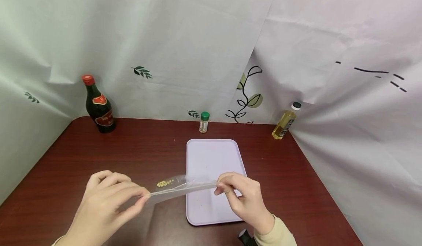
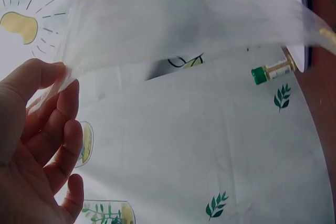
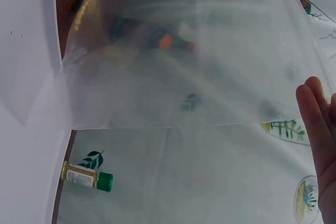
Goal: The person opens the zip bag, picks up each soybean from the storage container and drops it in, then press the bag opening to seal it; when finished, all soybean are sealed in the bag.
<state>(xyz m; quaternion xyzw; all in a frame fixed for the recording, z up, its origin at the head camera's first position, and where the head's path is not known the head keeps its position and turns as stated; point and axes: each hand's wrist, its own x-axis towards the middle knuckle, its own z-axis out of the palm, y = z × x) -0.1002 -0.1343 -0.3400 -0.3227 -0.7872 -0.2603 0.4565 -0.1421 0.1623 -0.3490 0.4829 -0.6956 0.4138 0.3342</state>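
Note:
A clear plastic bag (image 1: 174,193) is stretched between both hands, its mouth edge running almost level in the head view. My left hand (image 1: 105,202) pinches one end of that edge between thumb and forefinger, the other fingers loosely bent. At the opposite end, my right hand (image 1: 245,198) pinches the edge the same way, over the tray. Small yellow beans (image 1: 164,183) lie gathered in one bottom corner of the bag, on the left side. In the right wrist view the bag (image 3: 173,77) hangs flat and see-through, its beans (image 3: 81,14) near the tray.
Under the bag lies a pale lilac tray (image 1: 214,158) on the dark red table (image 1: 148,147). Along the back stand a dark bottle with a red cap (image 1: 100,106), a green-capped spice jar (image 1: 204,123) and an oil bottle (image 1: 285,123). A black object (image 1: 245,237) sits by the right sleeve.

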